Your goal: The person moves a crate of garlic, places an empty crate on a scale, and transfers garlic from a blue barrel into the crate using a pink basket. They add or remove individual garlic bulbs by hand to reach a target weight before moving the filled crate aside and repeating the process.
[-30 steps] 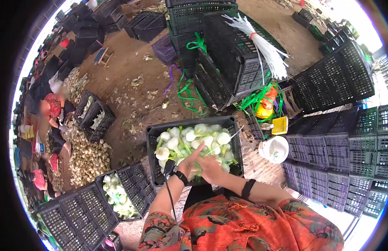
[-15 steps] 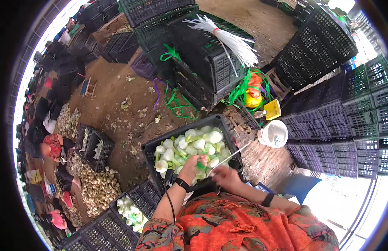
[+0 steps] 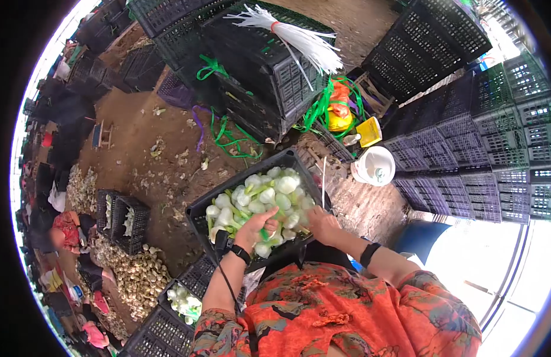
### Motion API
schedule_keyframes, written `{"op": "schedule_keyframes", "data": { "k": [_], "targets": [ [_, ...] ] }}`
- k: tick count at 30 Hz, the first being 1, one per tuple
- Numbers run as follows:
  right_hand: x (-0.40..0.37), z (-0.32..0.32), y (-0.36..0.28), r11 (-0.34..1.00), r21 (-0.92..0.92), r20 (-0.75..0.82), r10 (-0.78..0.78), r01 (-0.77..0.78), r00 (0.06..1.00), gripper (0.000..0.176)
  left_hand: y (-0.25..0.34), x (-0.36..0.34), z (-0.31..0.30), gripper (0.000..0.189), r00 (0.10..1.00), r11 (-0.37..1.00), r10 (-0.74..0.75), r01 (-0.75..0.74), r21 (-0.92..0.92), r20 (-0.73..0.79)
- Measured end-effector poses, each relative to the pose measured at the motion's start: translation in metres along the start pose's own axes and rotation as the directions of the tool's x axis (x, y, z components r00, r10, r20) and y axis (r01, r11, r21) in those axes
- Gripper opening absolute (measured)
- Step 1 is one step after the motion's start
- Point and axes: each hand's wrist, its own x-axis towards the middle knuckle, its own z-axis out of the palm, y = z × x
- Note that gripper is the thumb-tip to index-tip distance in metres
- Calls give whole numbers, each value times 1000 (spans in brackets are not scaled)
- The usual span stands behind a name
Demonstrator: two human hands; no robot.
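Brown dirt floor (image 3: 123, 154) with leafy bits shows past the work. White bulbs (image 3: 285, 184) are heaped in a black crate (image 3: 199, 225), close to the person's body. Over them, the left hand (image 3: 248, 232) bends its fingers, thumb up, but what it pinches, I can't tell. The right hand (image 3: 324, 226) is too blurry to tell its grip. Beside it, a white strip (image 3: 323, 178) could snag on the crate if tugged fast. Farther out sits a white bucket (image 3: 375, 166).

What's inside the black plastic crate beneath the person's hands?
White bulbs with green stems fill the black plastic crate. Its floor and lower contents are covered; the left hand and right hand hide some bulbs.
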Motion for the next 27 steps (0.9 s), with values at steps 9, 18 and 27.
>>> {"op": "schedule_keyframes", "data": {
  "k": [9, 18, 27],
  "targets": [
    [23, -13, 39, 899, -64, 254, -406, 434, 878, 10, -7, 8, -12, 35, 998, 980, 16, -28, 198, 61],
    [79, -13, -43, 744, 129, 134, -669, 656, 731, 19, -18, -7, 17, 36, 903, 929, 332, -261, 264, -275],
    [117, -34, -64, 963, 64, 277, -269, 262, 923, 35, -17, -8, 34, 65, 938, 960, 269, -244, 134, -219]
  ]
}}
